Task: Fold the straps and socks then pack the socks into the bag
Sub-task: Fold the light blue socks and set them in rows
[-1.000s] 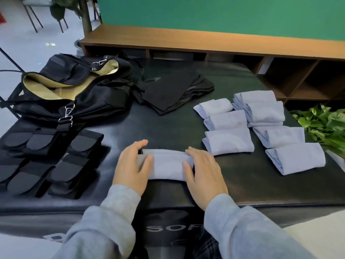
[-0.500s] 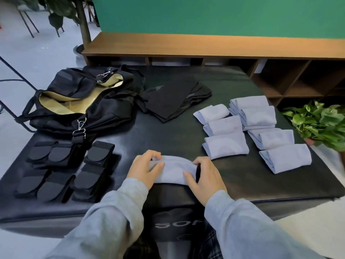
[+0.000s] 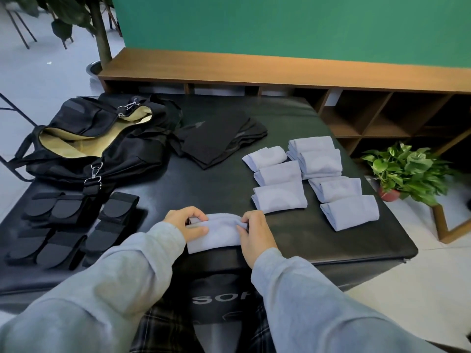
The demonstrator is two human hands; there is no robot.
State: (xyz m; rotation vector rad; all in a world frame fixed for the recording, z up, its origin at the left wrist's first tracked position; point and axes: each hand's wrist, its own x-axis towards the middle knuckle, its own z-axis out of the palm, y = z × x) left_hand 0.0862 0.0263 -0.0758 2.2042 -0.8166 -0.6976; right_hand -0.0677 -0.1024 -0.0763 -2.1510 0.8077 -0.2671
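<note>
1. Head view, against a second ago: the light-blue sock (image 3: 216, 233) was then lying flat under flat palms; its far edge has since been lifted and curled toward the near side, and the fingers of both hands have bent round it.
2. The sock is found at the near edge of the black table (image 3: 331, 240), its long axis running left to right, the rolled edge on the far side.
3. The left hand (image 3: 187, 224) is curled over the sock's left end, with the cloth pinched between thumb and fingers.
4. The right hand (image 3: 256, 234) is curled over the right end, the fold being pinched likewise.
5. Folded socks (image 3: 279, 197) are laid far right, folded straps (image 3: 58, 225) left, the open bag (image 3: 102, 146) far left.
</note>
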